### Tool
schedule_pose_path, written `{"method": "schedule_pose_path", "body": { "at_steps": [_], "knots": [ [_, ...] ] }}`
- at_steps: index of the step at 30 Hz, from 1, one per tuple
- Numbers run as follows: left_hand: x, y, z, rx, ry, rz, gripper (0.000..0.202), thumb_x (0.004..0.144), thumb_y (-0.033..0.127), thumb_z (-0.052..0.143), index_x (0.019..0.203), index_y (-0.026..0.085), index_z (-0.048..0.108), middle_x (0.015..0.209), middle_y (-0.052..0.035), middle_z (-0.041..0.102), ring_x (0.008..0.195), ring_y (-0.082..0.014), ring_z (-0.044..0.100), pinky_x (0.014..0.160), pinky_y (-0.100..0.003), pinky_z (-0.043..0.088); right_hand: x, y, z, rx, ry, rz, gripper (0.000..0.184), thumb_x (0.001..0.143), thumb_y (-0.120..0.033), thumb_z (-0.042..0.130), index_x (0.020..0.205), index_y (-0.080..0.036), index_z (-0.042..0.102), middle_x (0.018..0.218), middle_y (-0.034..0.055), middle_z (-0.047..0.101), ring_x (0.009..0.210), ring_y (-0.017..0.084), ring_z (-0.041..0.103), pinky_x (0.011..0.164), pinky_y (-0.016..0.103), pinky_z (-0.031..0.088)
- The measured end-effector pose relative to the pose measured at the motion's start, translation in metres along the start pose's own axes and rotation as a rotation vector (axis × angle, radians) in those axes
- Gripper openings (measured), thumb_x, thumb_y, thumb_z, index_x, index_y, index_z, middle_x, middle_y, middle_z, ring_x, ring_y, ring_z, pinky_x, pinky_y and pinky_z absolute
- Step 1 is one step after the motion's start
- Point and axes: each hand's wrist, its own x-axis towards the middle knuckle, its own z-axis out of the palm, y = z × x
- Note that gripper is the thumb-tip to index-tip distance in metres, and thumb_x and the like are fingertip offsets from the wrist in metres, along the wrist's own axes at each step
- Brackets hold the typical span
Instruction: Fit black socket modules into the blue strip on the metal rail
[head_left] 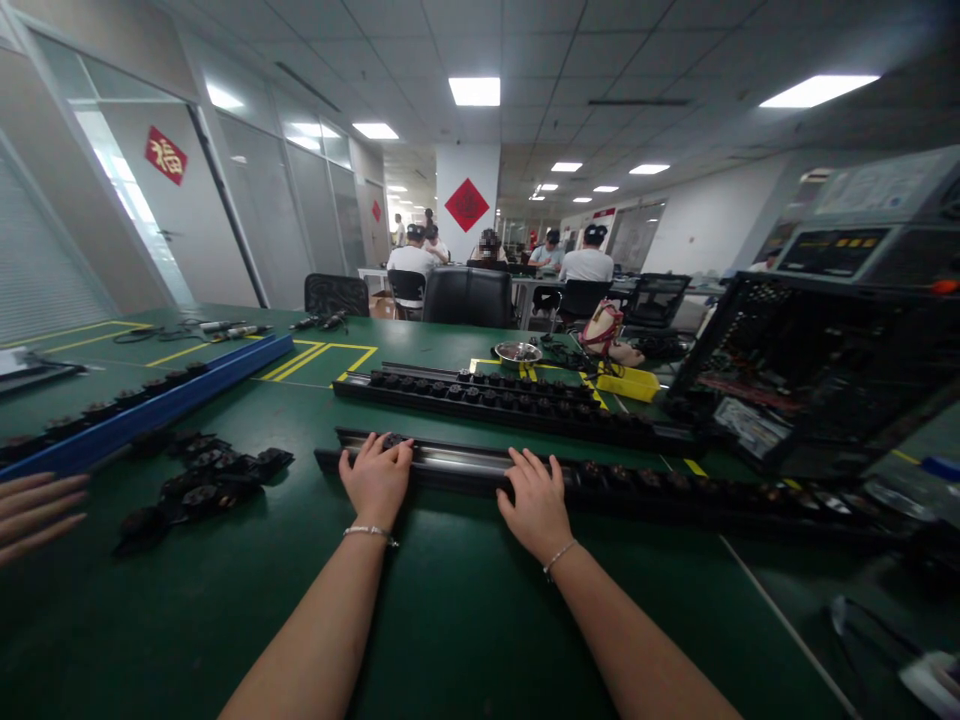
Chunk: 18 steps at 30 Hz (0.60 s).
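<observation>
A long black rail (pixel 457 462) with a shiny metal channel lies crosswise on the green table before me. At its left end my left hand (pixel 377 485) is closed around a small round black part (pixel 394 440), which sits in the channel between index finger and thumb. My right hand (pixel 538 505) grips the rail farther right, fingers over the channel and thumb at the near side. Just beyond those fingers begins a row of similar black parts (pixel 619 474) in the rail. The undersides of both hands are hidden.
Behind lies another filled black rail (pixel 472 395). Loose black parts (pixel 202 485) are piled at left, near a blue rail (pixel 150 405) and another person's hand (pixel 37 515). A metal bowl (pixel 517 352), yellow tray (pixel 628 383) and opened black case (pixel 810 370) stand right.
</observation>
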Motion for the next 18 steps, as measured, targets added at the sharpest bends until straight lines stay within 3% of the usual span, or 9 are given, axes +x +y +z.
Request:
{"method": "schedule_pose_path", "body": {
  "at_steps": [10, 18],
  "knots": [
    [0.002, -0.013, 0.004, -0.021, -0.031, 0.007, 0.033, 0.087, 0.028, 0.039, 0.101, 0.039, 0.067, 0.121, 0.0000, 0.062, 0.125, -0.0224, 0.042, 0.105, -0.055, 0.014, -0.001, -0.001, 0.001, -0.017, -0.003, 0.003, 0.012, 0.079, -0.026, 0.053, 0.087, -0.020, 0.060, 0.129, 0.0071, 0.055, 0.122, 0.026, 0.044, 0.108, 0.051, 0.016],
    [0.006, -0.019, 0.002, -0.099, -0.004, -0.098, 0.031, 0.088, 0.032, 0.039, 0.098, 0.033, 0.069, 0.122, 0.0002, 0.061, 0.121, -0.0249, 0.043, 0.105, -0.055, 0.016, -0.001, -0.003, 0.000, -0.014, 0.001, 0.000, 0.012, 0.079, -0.026, 0.053, 0.086, -0.020, 0.061, 0.128, 0.0081, 0.055, 0.122, 0.026, 0.044, 0.107, 0.052, 0.017]
  ]
}}
